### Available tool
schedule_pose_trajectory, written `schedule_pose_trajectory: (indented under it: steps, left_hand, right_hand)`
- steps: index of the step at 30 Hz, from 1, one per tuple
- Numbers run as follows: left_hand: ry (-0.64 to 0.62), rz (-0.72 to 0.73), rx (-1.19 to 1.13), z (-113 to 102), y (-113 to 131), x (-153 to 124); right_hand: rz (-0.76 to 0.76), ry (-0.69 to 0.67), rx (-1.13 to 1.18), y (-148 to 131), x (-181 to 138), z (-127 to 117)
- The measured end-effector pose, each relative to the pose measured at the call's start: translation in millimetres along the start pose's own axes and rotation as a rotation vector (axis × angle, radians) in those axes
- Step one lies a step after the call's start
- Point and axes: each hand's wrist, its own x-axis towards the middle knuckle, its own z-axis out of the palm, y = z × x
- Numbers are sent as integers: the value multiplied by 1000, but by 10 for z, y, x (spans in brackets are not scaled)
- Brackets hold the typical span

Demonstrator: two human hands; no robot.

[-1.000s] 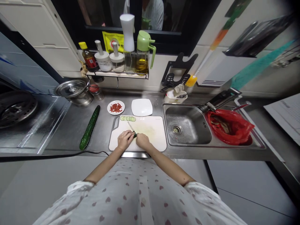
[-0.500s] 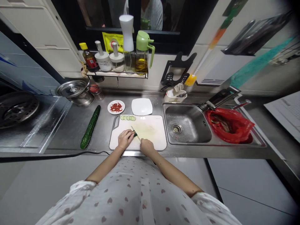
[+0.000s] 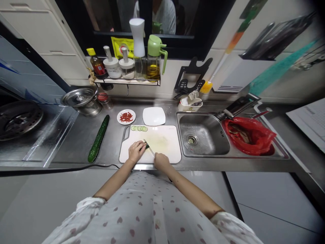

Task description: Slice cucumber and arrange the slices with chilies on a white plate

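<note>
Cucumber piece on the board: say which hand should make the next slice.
Right, probably: the right hand holds the knife against the cucumber piece, which the left hand pins down.

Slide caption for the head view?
Left hand steadies a cucumber piece on the cutting board; right hand holds a knife.

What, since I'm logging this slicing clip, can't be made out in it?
Head view only:
- cucumber piece: mostly hidden under the left hand, so its length cannot be told.
- knife: handle buried in the right hand; blade too thin to tell its edge.
- red bag: contents hidden by its folds.
</note>
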Motion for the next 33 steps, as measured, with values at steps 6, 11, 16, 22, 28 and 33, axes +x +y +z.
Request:
schedule_pose_trajectory:
  steps: [6,11,16,22,28,33]
  left_hand:
    - [-7,0,-3,3,-6,-6]
    - [-5,0,-4,11,-15,-9]
    - [-5,-2,6,-3,4,-7]
    - [-1,8,7,-11,22,-8]
    - [1,17,10,-21,31,5]
    - [14,9,19,-43,70,33]
  right_hand:
    - [-3,-4,22,-114,172,-119]
    - [-9,11,37,-203,328,-183]
    - [10,6,64,-287,420,-262]
    - [-21,25,81,-244,461,-317]
    - [-31,51,74,-109,410,-295]
    - [-29,92,17,-28,336,-243]
